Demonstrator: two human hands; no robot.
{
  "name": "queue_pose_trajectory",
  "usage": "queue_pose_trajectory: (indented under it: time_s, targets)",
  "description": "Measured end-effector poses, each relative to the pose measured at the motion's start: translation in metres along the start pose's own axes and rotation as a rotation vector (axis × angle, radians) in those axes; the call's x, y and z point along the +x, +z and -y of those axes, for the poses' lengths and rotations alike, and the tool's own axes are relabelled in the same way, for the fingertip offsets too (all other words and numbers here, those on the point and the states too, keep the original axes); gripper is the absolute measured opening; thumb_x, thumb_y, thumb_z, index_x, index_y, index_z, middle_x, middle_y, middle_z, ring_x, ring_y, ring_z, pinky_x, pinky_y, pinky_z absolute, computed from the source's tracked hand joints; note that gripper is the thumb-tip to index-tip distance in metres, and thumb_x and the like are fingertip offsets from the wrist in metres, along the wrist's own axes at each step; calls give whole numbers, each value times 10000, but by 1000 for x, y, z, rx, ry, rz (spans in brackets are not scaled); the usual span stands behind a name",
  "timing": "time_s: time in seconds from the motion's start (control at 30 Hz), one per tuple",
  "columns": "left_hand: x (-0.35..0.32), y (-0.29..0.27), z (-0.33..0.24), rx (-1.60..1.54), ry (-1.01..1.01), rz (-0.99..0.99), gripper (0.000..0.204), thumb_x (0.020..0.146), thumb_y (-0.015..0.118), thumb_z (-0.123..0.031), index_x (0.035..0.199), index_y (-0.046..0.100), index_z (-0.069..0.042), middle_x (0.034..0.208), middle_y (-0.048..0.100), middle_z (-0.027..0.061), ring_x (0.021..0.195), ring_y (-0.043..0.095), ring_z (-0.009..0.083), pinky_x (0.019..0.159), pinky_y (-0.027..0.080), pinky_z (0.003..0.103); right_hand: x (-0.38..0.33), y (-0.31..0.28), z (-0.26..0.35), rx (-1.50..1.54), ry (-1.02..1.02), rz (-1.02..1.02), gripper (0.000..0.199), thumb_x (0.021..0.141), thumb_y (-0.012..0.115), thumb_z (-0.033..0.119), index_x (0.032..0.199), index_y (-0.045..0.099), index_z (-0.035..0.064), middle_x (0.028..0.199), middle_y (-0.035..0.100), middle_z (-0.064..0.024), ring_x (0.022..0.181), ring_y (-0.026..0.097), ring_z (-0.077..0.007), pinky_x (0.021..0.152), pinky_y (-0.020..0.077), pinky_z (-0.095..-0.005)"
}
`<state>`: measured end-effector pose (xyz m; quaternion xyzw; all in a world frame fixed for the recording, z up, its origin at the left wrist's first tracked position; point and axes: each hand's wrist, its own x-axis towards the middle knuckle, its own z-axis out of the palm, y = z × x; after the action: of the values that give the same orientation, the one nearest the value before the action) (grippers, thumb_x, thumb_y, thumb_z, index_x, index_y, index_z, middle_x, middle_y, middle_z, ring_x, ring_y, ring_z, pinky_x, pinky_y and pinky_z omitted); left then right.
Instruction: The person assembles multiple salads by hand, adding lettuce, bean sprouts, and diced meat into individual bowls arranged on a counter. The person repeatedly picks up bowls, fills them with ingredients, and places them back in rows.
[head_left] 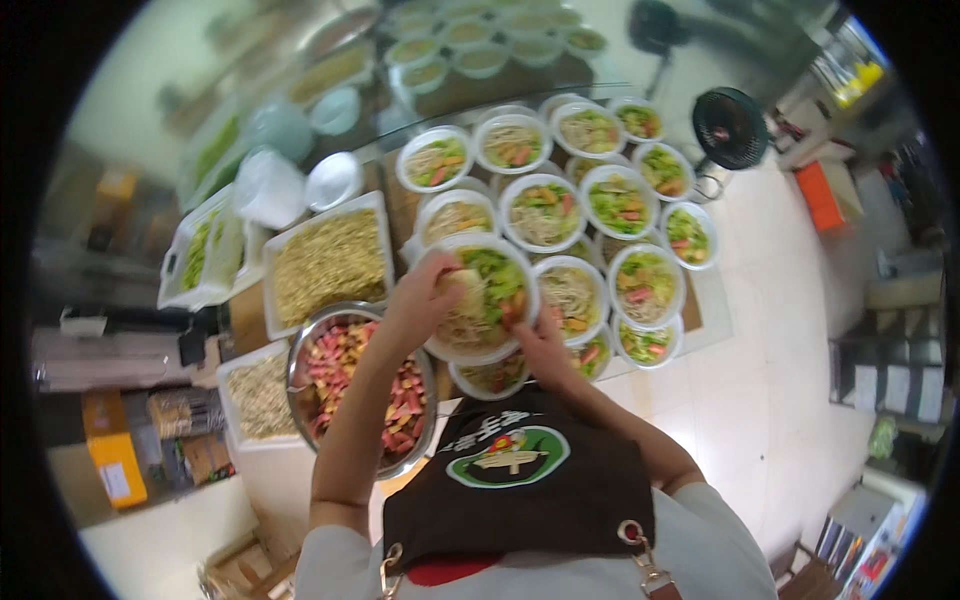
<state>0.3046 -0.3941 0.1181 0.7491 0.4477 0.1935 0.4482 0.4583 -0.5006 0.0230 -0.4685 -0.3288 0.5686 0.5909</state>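
A round white plastic bowl [485,238] is in front of my chest, close to the other bowls. Inside it lie green lettuce [492,268], orange-brown pieces and a mound of pale shreds [466,325]. My right hand [545,348] grips its lower right rim, thumb on the inner side. Over the left rim reaches my left hand [428,292], its bent fingers closed on pale shreds in the bowl. The fingers' undersides are hidden. Beneath and behind are several similar filled bowls, such as one with shreds and pink pieces [545,178].
Left stand a steel basin [430,425] of pink and yellow chunks, a tray [383,225] of chopped yellowish food, a tray [228,405] of pale food and a white basket [172,275] of greens. Stacked empty bowls [335,180] sit behind. A black fan [730,128] stands far right.
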Motion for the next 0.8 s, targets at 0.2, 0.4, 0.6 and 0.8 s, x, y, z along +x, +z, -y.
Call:
queue_pose_trajectory:
  time_s: [0.2,0.4,0.6,0.8]
  targets:
    - [-2,21,-35,536,279,-122,123,772,550,-40,888,519,-65,862,571,115,844,559,333,818,433,426,0,-9,-8,33,26,-62,506,855,438,18,1341,295,24,1175,476,-110,1042,492,-168,873,422,-261]
    - [7,12,-33,555,419,-66,70,795,537,-38,852,506,-64,829,570,97,819,567,298,877,385,420,2,-17,-13,80,-11,-102,561,867,430,4,1390,234,46,1179,478,-93,1014,512,-148,851,424,-233]
    - [11,-1,-27,317,242,12,182,806,565,-81,974,513,-36,923,554,153,876,556,344,742,449,402,-5,-12,10,177,144,-84,535,869,425,-11,1373,271,79,1090,515,-45,929,532,-92,718,451,-183]
    - [5,21,-20,589,261,-52,298,792,577,-97,1083,518,-65,1031,536,139,952,542,348,783,455,414,-3,-10,13,155,51,-74,501,866,433,-14,1345,293,33,1130,493,-72,1016,493,-122,884,404,-233]
